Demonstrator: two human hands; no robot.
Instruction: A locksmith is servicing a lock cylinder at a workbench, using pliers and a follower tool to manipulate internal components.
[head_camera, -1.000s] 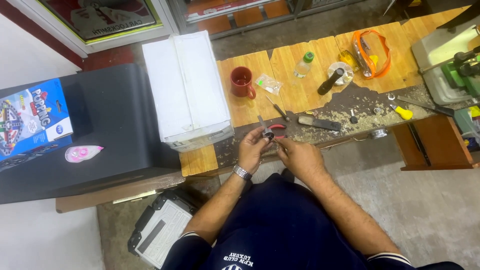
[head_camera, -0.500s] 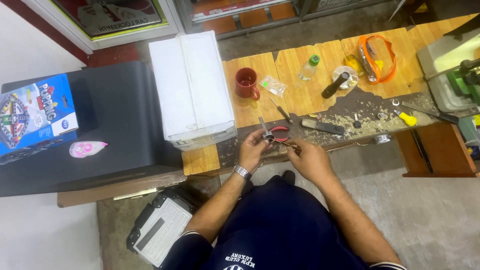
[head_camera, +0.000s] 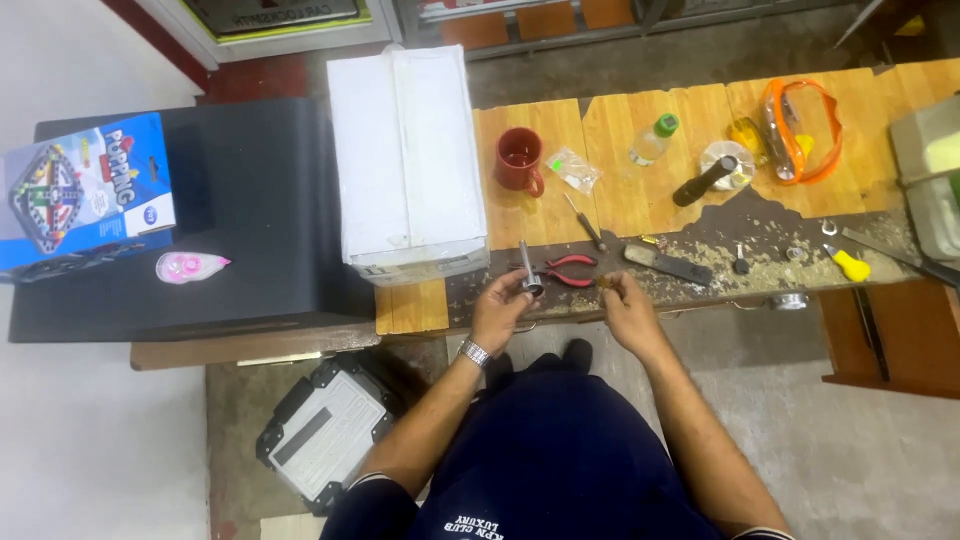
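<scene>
Left hand (head_camera: 503, 308) pinches a small metal cylinder part (head_camera: 527, 277) upright at bench (head_camera: 610, 130) edge. Right hand (head_camera: 628, 305) at 3 o'clock of it, fingers pressed on a tiny brown piece (head_camera: 606, 284). Red-handled pliers (head_camera: 562, 270) at 12 o'clock, between the hands

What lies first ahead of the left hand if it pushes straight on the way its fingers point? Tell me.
Most likely the red-handled pliers on the wooden workbench, just beyond the left hand and the small metal rod-shaped part it holds; depth is uncertain.
</scene>
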